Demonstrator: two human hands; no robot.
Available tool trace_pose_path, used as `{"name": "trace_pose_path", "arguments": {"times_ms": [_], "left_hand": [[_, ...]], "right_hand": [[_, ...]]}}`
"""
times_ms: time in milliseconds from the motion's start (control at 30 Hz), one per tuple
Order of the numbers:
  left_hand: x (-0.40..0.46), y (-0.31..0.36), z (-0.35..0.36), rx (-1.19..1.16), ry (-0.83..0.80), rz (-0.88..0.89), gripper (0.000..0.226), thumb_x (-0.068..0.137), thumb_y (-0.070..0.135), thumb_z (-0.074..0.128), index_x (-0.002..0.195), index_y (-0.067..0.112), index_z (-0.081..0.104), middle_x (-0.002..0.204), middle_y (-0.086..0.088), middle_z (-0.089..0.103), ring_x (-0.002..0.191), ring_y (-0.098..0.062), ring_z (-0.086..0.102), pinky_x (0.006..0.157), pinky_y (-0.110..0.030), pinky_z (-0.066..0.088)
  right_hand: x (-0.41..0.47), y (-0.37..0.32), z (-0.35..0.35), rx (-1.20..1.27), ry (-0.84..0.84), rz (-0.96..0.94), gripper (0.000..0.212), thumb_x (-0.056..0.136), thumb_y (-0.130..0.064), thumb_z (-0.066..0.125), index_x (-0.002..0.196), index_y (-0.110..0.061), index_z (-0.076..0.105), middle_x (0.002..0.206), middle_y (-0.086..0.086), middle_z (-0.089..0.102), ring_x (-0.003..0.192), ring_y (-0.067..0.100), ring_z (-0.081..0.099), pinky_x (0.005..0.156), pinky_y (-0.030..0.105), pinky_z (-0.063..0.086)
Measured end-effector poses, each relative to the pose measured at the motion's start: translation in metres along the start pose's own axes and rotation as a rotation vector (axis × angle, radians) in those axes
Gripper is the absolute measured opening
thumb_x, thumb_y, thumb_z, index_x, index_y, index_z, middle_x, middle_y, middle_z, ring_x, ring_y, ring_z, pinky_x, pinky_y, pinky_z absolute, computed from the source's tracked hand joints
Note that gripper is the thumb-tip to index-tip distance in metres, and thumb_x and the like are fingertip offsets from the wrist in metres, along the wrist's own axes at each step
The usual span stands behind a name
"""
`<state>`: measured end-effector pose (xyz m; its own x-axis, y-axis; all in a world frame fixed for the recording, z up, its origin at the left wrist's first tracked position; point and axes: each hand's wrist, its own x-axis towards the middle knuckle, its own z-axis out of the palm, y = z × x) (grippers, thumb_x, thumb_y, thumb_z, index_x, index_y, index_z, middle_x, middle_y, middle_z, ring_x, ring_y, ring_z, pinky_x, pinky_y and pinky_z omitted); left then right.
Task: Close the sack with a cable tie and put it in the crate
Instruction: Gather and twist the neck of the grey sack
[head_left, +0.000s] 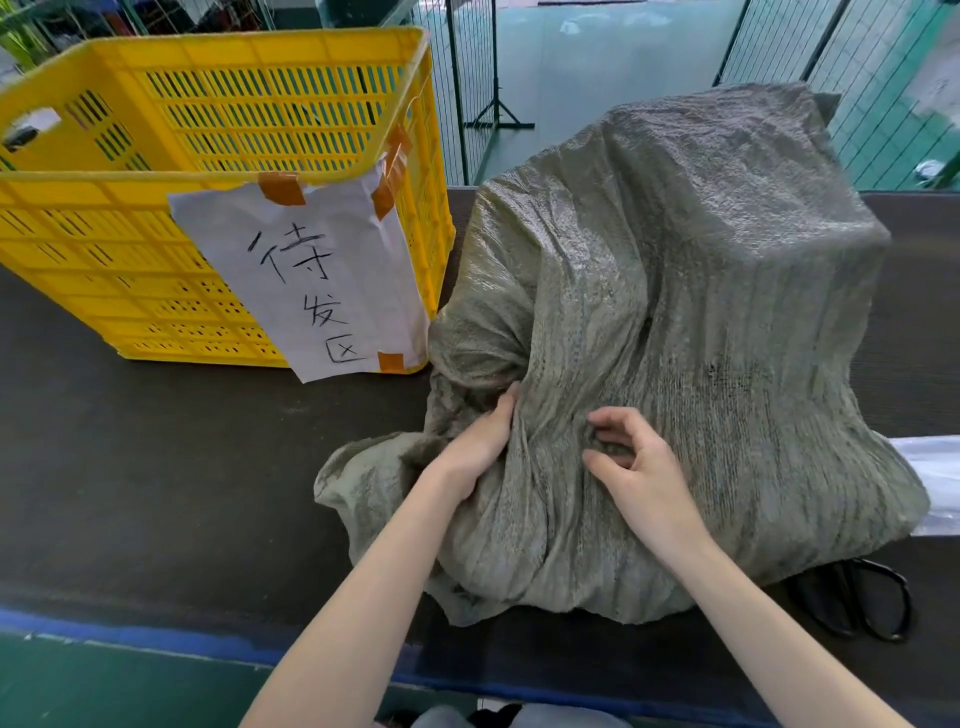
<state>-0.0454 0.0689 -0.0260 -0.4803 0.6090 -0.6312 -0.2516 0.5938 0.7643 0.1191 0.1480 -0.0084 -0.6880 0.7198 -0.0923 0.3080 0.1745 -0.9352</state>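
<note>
sack (675, 312): grey-green woven, slumped on the dark counter (156, 467); bulk beyond the fingers, loose mouth end trailing back and to the left of them, toward the counter's near edge; probably laid this way so the open end is within reach for gathering
left hand (475, 441): pressed into a fold on the sack's left flank; fingers (506, 408) close together, tips tucked into the crease, thumb hidden under cloth; reads as bunching or pinning the fabric; how tightly it clamps, cannot tell
right hand (636, 457): on top of the sack just right of the left hand, the two apart; fingers (618, 418) curled, thumb and forefinger nipping a small pucker of weave, other fingers half bent and slightly spread
why held so: judged as pulling slack cloth together into a neck before tying; mouth not yet gathered
cable tie: none seen at or near the fingers; may be hidden
crate (218, 182): yellow slatted, upright on the counter, well beyond and left of the left fingers, close against the sack's left side; open top, so the sack can be lifted in once closed; inside mostly out of view
paper sign (306, 275): taped to the crate's near face, handwritten characters
scissors (857, 603): black handles poking out from under the sack's edge, right of and nearer than the right fingers; untouched
clear plastic (930, 478): at the counter's right edge, far right of the fingers
progress: early; closing not started
</note>
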Motion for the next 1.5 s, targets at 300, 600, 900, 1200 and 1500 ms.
{"name": "trace_pose_path", "arguments": {"times_ms": [300, 600, 900, 1200, 1500], "left_hand": [[-0.031, -0.023, 0.039, -0.293, -0.162, 0.131, 0.019, 0.095, 0.030, 0.055, 0.104, 0.022, 0.070, 0.094, 0.005, 0.076, 0.087, -0.007, 0.070, 0.069, -0.017, 0.053], [-0.059, -0.040, 0.051, -0.359, 0.190, 0.478, 0.023, 0.099, 0.020, 0.048, 0.096, 0.031, 0.067, 0.096, 0.012, 0.073, 0.095, -0.004, 0.065, 0.082, -0.020, 0.051], [-0.078, -0.070, 0.033, -0.416, 0.261, 0.416, 0.020, 0.097, 0.028, 0.052, 0.109, 0.026, 0.068, 0.103, 0.012, 0.073, 0.097, -0.004, 0.066, 0.079, -0.021, 0.051], [-0.044, -0.010, -0.016, -0.557, -0.144, 0.065, 0.049, 0.075, 0.050, 0.063, 0.104, 0.011, 0.069, 0.101, -0.009, 0.073, 0.091, -0.023, 0.068, 0.078, -0.036, 0.050], [-0.005, 0.036, 0.015, -0.412, -0.309, 0.097, 0.057, 0.078, 0.067, 0.056, 0.115, 0.025, 0.067, 0.122, 0.001, 0.067, 0.111, -0.014, 0.064, 0.082, -0.028, 0.054]], "right_hand": [[-0.010, 0.013, -0.005, 0.036, 0.030, 0.007, 0.027, 0.086, -0.012, 0.065, 0.111, -0.017, 0.059, 0.111, 0.002, 0.062, 0.105, 0.016, 0.059, 0.097, 0.039, 0.046], [-0.010, 0.026, -0.001, -0.017, 0.075, -0.011, 0.024, 0.081, 0.000, 0.065, 0.094, -0.018, 0.055, 0.080, -0.004, 0.056, 0.070, 0.008, 0.049, 0.066, 0.015, 0.042], [-0.020, 0.035, -0.018, -0.088, 0.083, -0.045, 0.024, 0.083, -0.001, 0.062, 0.093, -0.022, 0.053, 0.074, -0.006, 0.050, 0.060, -0.006, 0.046, 0.058, 0.007, 0.038], [-0.029, 0.035, -0.018, -0.080, 0.068, -0.085, 0.023, 0.086, -0.002, 0.060, 0.097, -0.022, 0.054, 0.078, -0.009, 0.052, 0.069, 0.001, 0.046, 0.063, 0.016, 0.038], [-0.036, 0.030, -0.011, -0.080, 0.068, -0.123, 0.026, 0.086, 0.000, 0.058, 0.093, -0.024, 0.053, 0.081, -0.009, 0.052, 0.072, 0.001, 0.048, 0.066, 0.017, 0.037]]}}
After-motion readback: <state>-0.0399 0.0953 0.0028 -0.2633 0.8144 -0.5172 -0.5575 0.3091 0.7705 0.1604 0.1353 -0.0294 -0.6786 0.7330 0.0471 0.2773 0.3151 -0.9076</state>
